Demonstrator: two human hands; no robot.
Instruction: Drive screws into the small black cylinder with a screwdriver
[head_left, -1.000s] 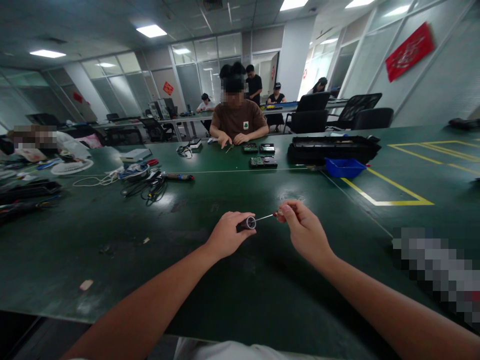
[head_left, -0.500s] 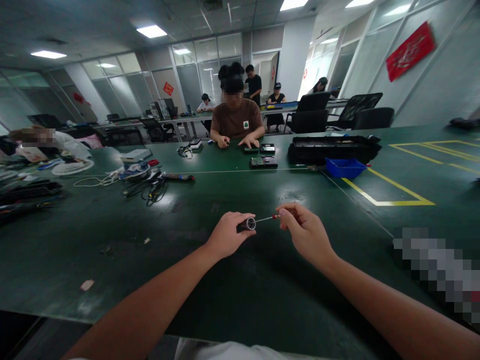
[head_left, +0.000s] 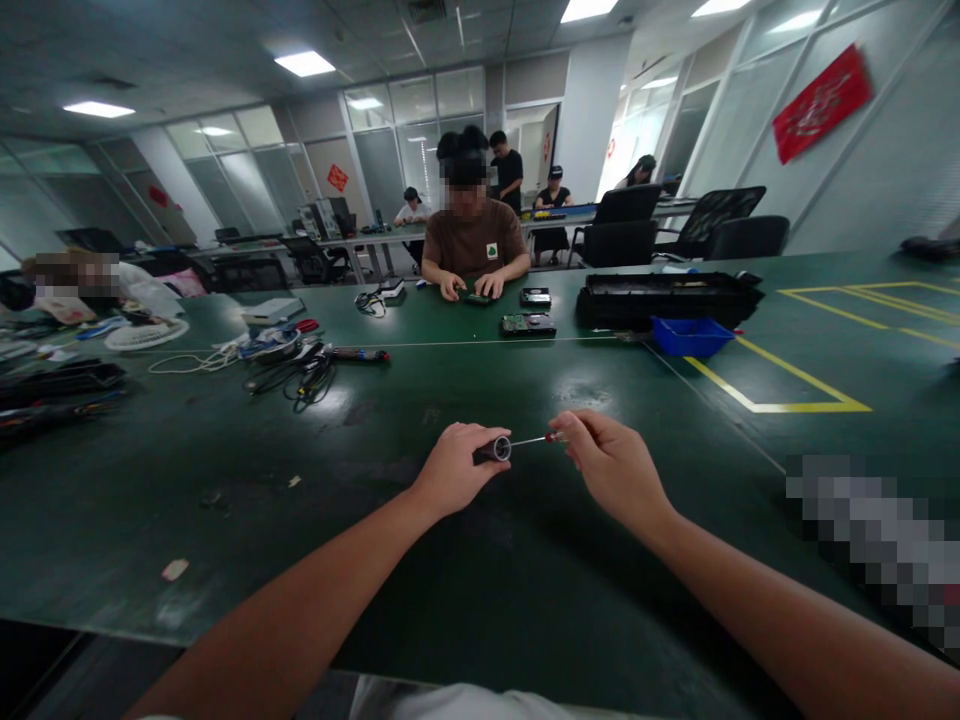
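Gripped a short dark cylinder (head_left: 488, 452) in the left hand (head_left: 445, 478), thumb and fingers on opposite sides, metal-rimmed opening turned toward the camera. Pinched a thin screwdriver (head_left: 529, 440) by its reddish handle in the right hand (head_left: 621, 465), shaft aimed left at the cylinder's rim. Couldn't tell about the tip, though — inside the opening or just against the edge.

Seemed best to keep the cylinder snug, line the shaft up straight and turn with fingertips, not the whole arm. Probably needed a firm seat before any real twist; otherwise risked a slip toward the left fingers. Would've helped to tilt the opening for a better look, with those fingers covering much of the body.

Spotted tangled black cables (head_left: 304, 380) off to the left on the green table (head_left: 262, 540), circuit-board units (head_left: 529, 325) ahead, and a blue tray (head_left: 691, 338) against a long black casing (head_left: 667, 300) to the right. Saw a co-worker (head_left: 476, 240) opposite, both hands at a small board. Couldn't make out the pixelated thing (head_left: 877, 540) lower right — worth minding near that forearm.
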